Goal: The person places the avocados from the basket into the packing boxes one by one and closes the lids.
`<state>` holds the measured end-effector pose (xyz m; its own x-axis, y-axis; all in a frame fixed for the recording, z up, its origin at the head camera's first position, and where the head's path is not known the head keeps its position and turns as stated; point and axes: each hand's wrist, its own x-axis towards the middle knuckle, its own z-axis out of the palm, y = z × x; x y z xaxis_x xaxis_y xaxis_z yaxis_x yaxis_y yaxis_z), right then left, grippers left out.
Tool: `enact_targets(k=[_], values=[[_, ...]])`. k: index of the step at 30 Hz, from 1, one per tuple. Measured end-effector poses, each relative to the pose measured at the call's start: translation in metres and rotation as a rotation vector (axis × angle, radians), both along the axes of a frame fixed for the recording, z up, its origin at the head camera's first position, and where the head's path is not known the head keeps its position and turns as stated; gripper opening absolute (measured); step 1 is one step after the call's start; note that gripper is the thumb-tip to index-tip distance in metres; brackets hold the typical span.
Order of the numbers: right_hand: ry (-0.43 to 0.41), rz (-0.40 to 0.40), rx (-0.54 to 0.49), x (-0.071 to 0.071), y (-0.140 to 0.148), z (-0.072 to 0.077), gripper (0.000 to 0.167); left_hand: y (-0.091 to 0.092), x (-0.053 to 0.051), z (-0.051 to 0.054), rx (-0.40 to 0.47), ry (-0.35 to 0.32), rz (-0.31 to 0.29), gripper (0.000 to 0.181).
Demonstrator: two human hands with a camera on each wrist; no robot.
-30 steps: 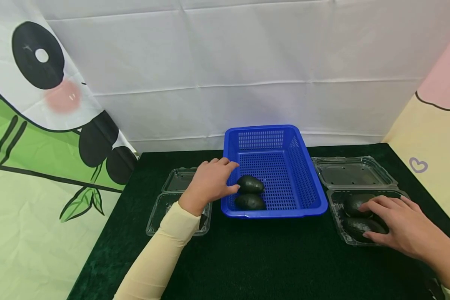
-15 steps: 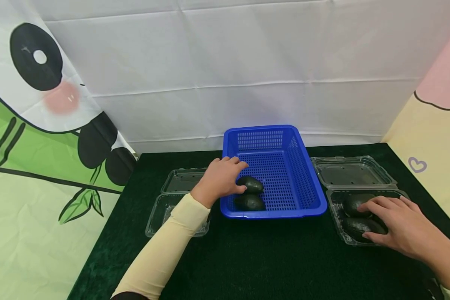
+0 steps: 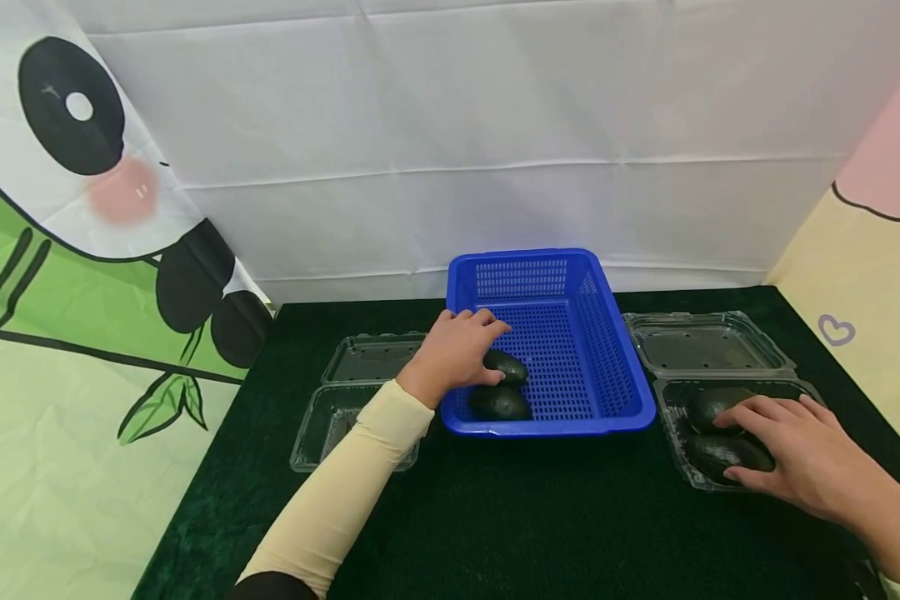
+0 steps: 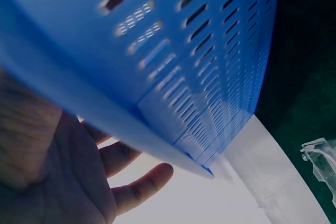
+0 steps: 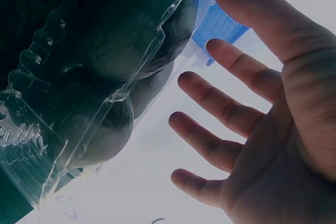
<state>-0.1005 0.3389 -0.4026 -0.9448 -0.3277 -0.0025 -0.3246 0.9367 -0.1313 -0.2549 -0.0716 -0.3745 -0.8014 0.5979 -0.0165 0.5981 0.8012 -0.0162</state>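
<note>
Two dark green avocados lie in the near left corner of the blue basket (image 3: 581, 358): an upper avocado (image 3: 508, 367) and a lower avocado (image 3: 499, 404). My left hand (image 3: 453, 354) hovers over the basket's left rim, thumb near the upper avocado, which it partly covers. In the left wrist view, its fingers (image 4: 144, 186) are spread outside the blue wall and hold nothing. On the right, a clear clamshell container (image 3: 669, 421) holds dark avocados (image 3: 723, 457). Above them is my right hand (image 3: 802, 446); in the right wrist view its fingers (image 5: 202, 140) are extended, apart from the avocados.
A second clear clamshell (image 3: 311, 433) stands left of the basket, lid open, partly hidden by my left sleeve (image 3: 345, 492). The right clamshell's lid (image 3: 708, 343) lies folded back. Dark green cloth (image 3: 570, 517) covers the table, and a white sheet (image 3: 495, 167) hangs behind.
My left hand has moved right, from the basket's left edge to over the upper avocado. The right hand stays almost in place over the right clamshell.
</note>
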Motion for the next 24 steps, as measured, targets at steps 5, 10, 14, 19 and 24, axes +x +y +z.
enact_targets(k=[5,10,14,19,24], values=[[0.003,-0.001,-0.002,0.000,-0.001,-0.001,0.054,0.003,-0.003,-0.003,-0.001,-0.015,0.000,0.070],[0.004,-0.001,-0.006,0.001,-0.001,-0.002,0.054,0.004,-0.005,-0.006,-0.007,-0.025,-0.009,0.070],[0.009,0.002,-0.005,0.001,-0.001,-0.003,0.053,0.006,-0.006,-0.009,-0.020,-0.024,-0.016,0.070],[0.006,0.001,-0.014,0.002,0.000,-0.004,0.054,0.006,-0.009,-0.013,-0.028,-0.024,-0.022,0.069],[-0.001,-0.004,-0.012,0.002,0.000,-0.004,0.054,0.008,-0.011,-0.018,-0.049,-0.020,-0.021,0.070]])
